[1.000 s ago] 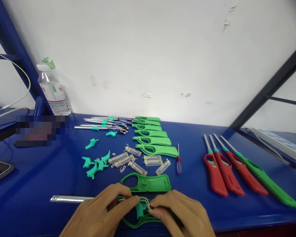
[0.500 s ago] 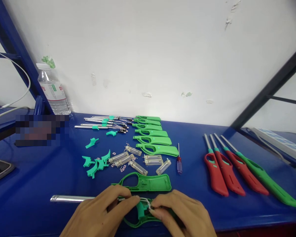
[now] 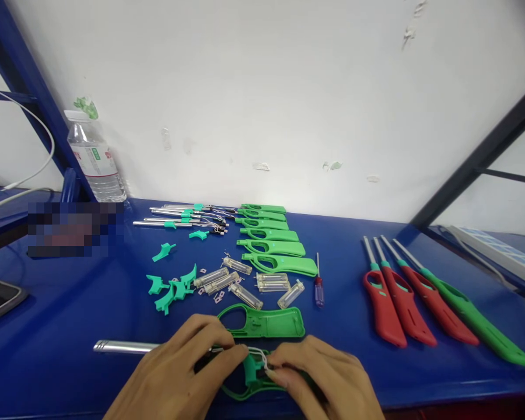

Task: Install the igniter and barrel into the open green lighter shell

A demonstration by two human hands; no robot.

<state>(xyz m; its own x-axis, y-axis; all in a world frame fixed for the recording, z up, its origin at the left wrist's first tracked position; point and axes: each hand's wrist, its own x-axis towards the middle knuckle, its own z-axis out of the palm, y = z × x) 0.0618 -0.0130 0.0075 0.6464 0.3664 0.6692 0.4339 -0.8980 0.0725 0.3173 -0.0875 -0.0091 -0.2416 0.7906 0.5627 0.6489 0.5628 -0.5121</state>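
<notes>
My left hand (image 3: 179,367) is closed around the rear of a silver metal lighter tube (image 3: 125,347), where it meets a green lighter handle half (image 3: 240,395). Within this half sit a teal trigger (image 3: 251,370) and white wires (image 3: 259,352). My right hand (image 3: 321,376) pinches the dark igniter beside the trigger, with thumb and forefinger at the wires; the fingertips partly hide it. A second green handle half (image 3: 280,322), inner side up, lies just beyond my hands. Several clear fuel tanks (image 3: 245,296) and loose teal triggers (image 3: 175,291) lie past it.
At the back lie several tube assemblies (image 3: 179,216) and green handle shells (image 3: 273,248). A screwdriver (image 3: 318,290) lies right of them. Farther right are three red lighters (image 3: 385,309) and one green lighter (image 3: 481,321). A water bottle (image 3: 95,157) and a phone (image 3: 0,298) are on the left.
My left hand has shifted slightly, and the free end of the metal tube has moved a little right and up. My right hand stays almost in place at the igniter.
</notes>
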